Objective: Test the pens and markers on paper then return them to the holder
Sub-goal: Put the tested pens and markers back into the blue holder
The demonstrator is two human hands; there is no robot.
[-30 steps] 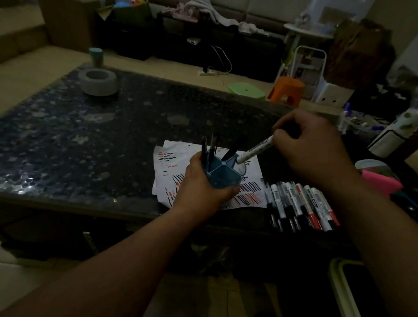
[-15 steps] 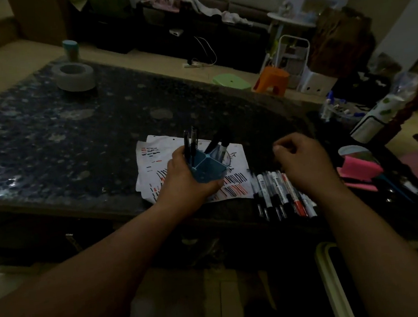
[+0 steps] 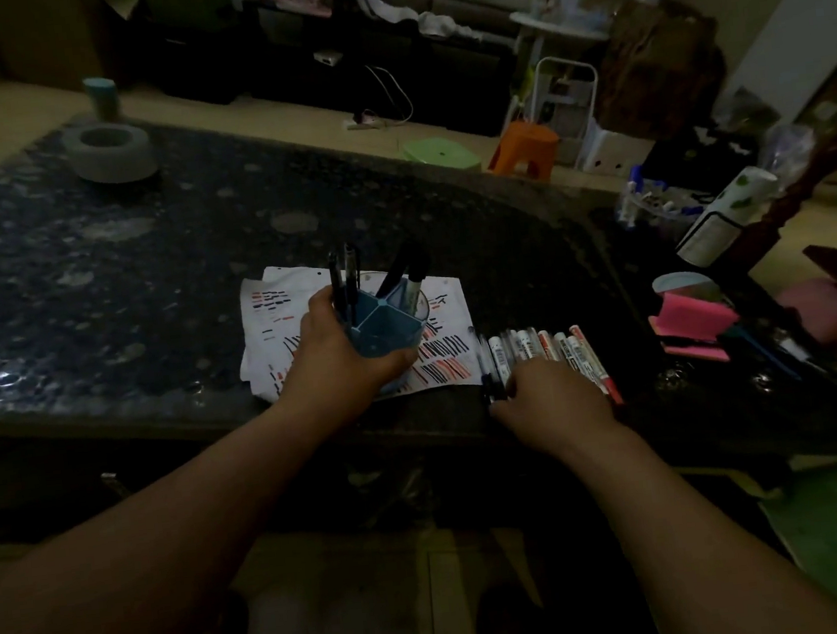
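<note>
**Holder steadied while the other grip goes to the marker row**

The left grip (image 3: pixel 343 355) is wrapped round the blue holder (image 3: pixel 386 328), fingers curled on its left wall and thumb across the near side. That's prob. to keep the light plastic thing from tipping or sliding when pens drop in. The holder stands upright on the paper (image 3: pixel 273 332), which is covered w/ black and red test strokes, so a good deal of testing looks done already. Two dark pens (image 3: pixel 342 278) stand in its far-left compartment, and a couple of markers (image 3: pixel 409 271) lean in the far-right one. Nothing sticks out of the near compartment.

The row of markers (image 3: pixel 549 349) lies on the dark surface (image 3: pixel 143 273) just right of the paper. The barrels sit side by side and parallel, w/ a darker pen at the left end by the paper's edge. Laid out like that, each can be taken in turn w/o hunting, close to both sheet and holder.

The right grip (image 3: pixel 554 400) is knuckles-up on the near ends of that row, fingers bent down over them. Light is poor and the back of the grip hides the fingertips, so can't tell if it's pinching one or only touching.

Judgement: it's a pick-up step, w/ most of the row yet to go back.
</note>
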